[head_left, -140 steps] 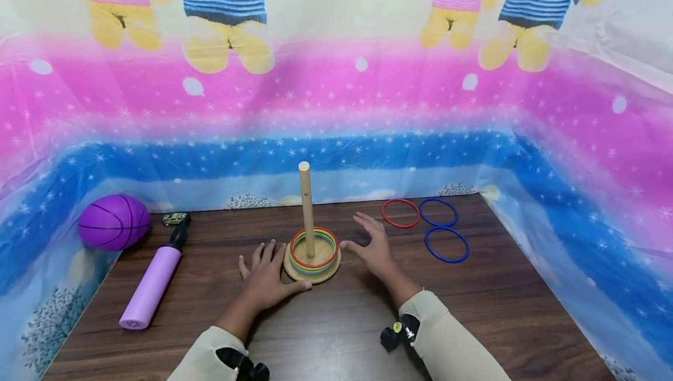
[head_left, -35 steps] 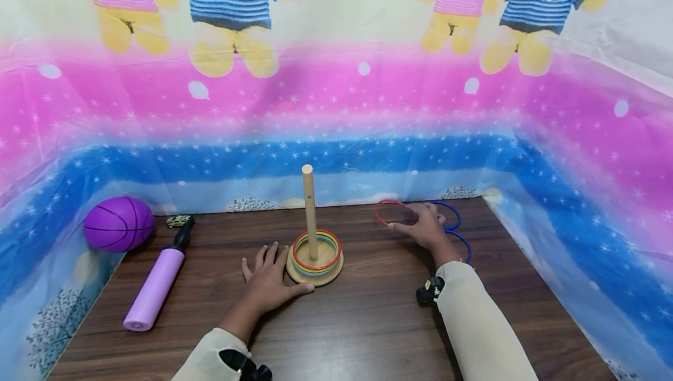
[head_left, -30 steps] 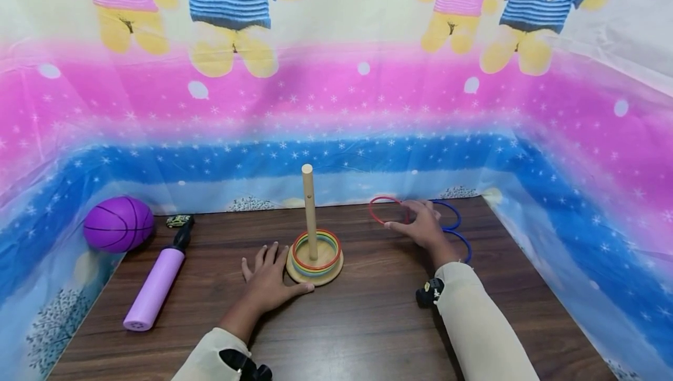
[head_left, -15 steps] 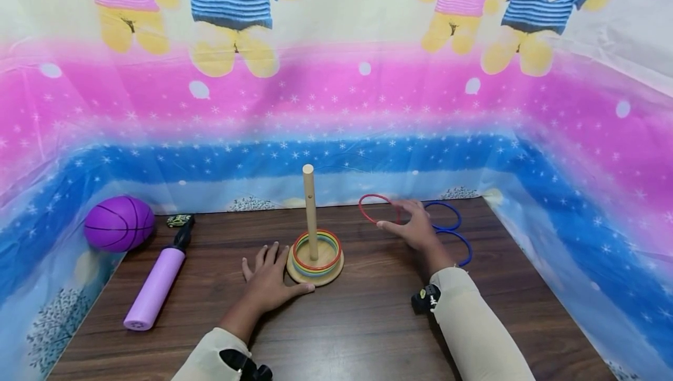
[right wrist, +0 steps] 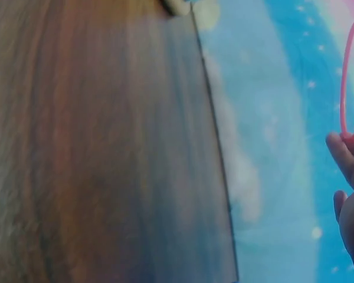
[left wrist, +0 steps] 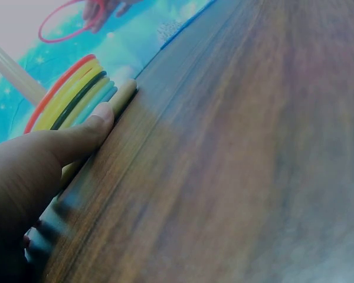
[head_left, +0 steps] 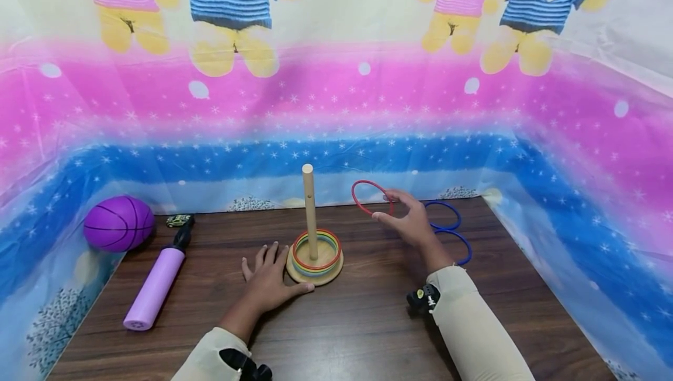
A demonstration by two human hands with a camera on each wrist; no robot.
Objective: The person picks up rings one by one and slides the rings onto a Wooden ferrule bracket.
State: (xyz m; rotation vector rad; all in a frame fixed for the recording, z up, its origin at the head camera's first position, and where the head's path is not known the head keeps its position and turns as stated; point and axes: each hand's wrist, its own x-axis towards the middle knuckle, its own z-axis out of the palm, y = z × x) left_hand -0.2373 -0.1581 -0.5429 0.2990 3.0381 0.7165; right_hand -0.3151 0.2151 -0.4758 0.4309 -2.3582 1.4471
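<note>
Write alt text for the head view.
A right hand holds a red ring above a wooden table; the left hand touches the base of an upright peg with coloured rings around its foot. Two blue rings lie at right, and a purple ball, toy car and pump at left.

Rests the left hand low, with the palm turned down, the fingers spread and pointing mostly forward, and the left thumb stretched out toward the right. Holds the right hand raised and farther forward, making a pinch between the fingers and the right thumb. Has the left forearm and the right forearm slanting inward from both sides, well apart.
</note>
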